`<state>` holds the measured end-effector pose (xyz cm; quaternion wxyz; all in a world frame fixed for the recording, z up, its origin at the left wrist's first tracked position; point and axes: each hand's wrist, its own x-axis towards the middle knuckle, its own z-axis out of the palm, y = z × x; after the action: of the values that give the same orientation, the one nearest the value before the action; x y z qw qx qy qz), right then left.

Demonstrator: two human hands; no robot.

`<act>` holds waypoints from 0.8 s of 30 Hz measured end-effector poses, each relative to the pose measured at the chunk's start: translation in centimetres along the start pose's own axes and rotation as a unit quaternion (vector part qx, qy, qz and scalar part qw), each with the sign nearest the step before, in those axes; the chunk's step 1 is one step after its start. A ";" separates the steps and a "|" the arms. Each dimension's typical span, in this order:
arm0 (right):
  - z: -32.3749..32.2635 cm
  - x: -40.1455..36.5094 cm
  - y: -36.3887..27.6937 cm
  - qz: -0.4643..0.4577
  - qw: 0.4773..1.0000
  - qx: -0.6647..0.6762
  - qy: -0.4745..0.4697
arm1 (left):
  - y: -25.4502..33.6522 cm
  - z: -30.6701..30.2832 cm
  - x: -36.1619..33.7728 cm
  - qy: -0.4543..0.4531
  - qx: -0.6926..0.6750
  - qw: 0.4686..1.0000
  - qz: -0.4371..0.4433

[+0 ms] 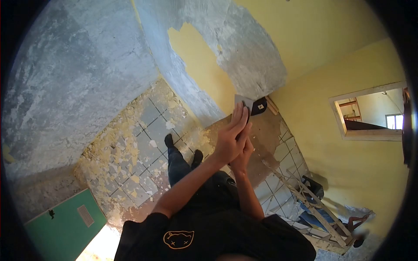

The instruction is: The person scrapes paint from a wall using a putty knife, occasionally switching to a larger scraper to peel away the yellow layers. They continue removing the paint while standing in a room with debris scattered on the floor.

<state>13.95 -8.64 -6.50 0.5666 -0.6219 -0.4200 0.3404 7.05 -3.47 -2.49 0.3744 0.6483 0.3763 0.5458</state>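
Observation:
A scraper [243, 102] with a flat grey blade meets the lower part of the wall, at the edge of a remaining yellow paint patch [202, 58]. My left hand [230, 138] lies over the tool with its fingers stretched along it toward the blade. Just beneath, my right hand [244, 152] is closed around the handle, which both hands mostly hide. Bare grey plaster [248, 48] surrounds the yellow patch on the wall.
Paint flakes litter the tiled floor [150, 117] around my feet. A black object [259, 106] with a white label stands near the corner. At right, a wooden ladder [311, 202] stands before a bent-over person [355, 224]. A green door [65, 224] is at lower left.

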 end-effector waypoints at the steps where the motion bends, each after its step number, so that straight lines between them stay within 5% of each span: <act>1: -0.1 0.2 -0.3 -0.010 0.999 -0.003 -0.031 | 0.1 -0.2 0.4 0.006 -0.001 1.000 -0.003; 11: 0.3 -0.1 -1.3 0.025 0.997 0.062 -0.028 | -0.3 -0.2 -0.2 -0.008 0.005 1.000 -0.023; 14: 0.9 0.4 -1.0 -0.056 0.997 0.042 0.010 | -0.1 -0.3 0.5 -0.018 0.003 1.000 -0.013; 20: 0.0 -0.4 -1.4 0.114 0.989 0.077 -0.047 | 0.1 -0.4 0.1 -0.010 -0.009 1.000 -0.012; 22: 0.7 0.8 3.2 -0.104 0.993 0.048 0.004 | 0.0 0.1 0.3 -0.009 0.017 1.000 0.024; 23: 0.6 1.0 1.7 -0.103 0.994 0.047 0.003 | -0.1 0.0 0.9 -0.008 0.017 1.000 0.023; 24: 0.3 0.7 -1.4 0.001 0.997 0.071 -0.029 | 0.1 -0.2 1.6 -0.001 0.010 1.000 0.017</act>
<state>13.79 -7.84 -5.11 0.5966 -0.5703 -0.4101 0.3882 7.06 -2.08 -1.71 0.3588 0.6593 0.3704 0.5472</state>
